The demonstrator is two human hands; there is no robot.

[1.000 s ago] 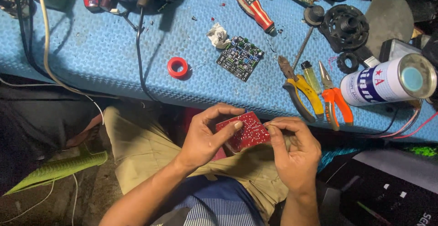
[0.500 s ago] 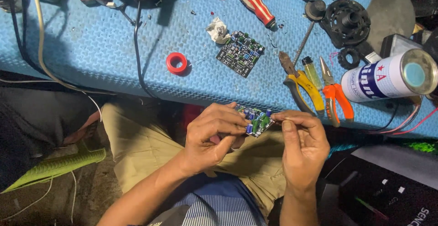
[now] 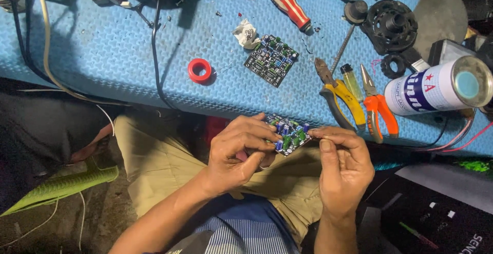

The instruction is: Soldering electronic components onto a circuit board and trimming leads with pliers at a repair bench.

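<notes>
Centre of frame, just below the edge of the blue mat [image 3: 102, 43]: both hands over the lap, working a small circuit board [image 3: 288, 135], component side up, green and blue parts showing.

Left hand [image 3: 241, 154]: fingers curled and pressed together around the board's left edge, thumb underneath, pinching it. Right hand [image 3: 344, 164]: thumb and forefinger pressed together at the board's right corner, pinching either the corner or a small part there; too small to tell which.

On the mat, upper centre: a second circuit board [image 3: 271, 60] lying flat, a crumpled white wad [image 3: 245, 32] touching its upper corner, a red ring [image 3: 200, 70] to its left. Right of centre: yellow-handled pliers [image 3: 336, 92], a yellow-green lighter [image 3: 352, 81], orange-handled cutters [image 3: 377, 105], side by side. Far right: a white and blue can [image 3: 436, 87] on its side.

Risks, as judged: the board is held in the air over the lap, by edges only. A slip would drop it between the knees onto the dark floor. Fingertip pressure on the upright parts could bend their legs. Any loose small part pinched on the right could fall and be lost.
</notes>
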